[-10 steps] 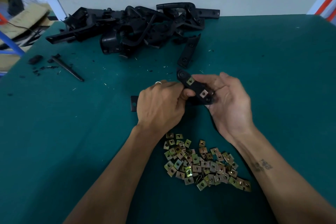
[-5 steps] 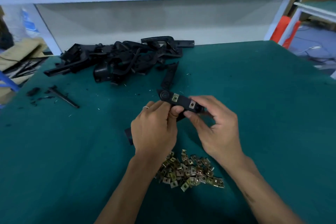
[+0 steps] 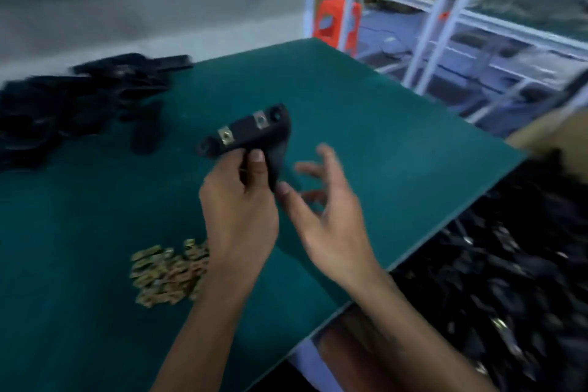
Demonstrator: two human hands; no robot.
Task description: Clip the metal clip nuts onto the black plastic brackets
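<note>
- Brackets (image 3: 79,99), a blurred black heap, lie along the far left edge of the green tabletop (image 3: 366,124), with one loose piece just beside them toward the middle.
- Clip nuts (image 3: 165,274) sit in a brassy pile near the front edge, just left of the left forearm.
- Left hand (image 3: 238,210) holds the finished bracket (image 3: 248,134) above the tabletop's middle, fingers (image 3: 257,162) clamped on its lower edge; two metal nuts (image 3: 226,135) show clipped on its top face.
- Right hand (image 3: 331,216) is off the part, fingers apart and relaxed, toward the right edge.
- Bin (image 3: 496,280) of dark parts lies beyond that right edge.
- Judgement: this bracket looks done; check both nuts sit flush over their holes, then pass it rightward without knocking them askew.
- Half a second ago both hands pinched the bracket; now the right has let go, and the view has swung right.
</note>
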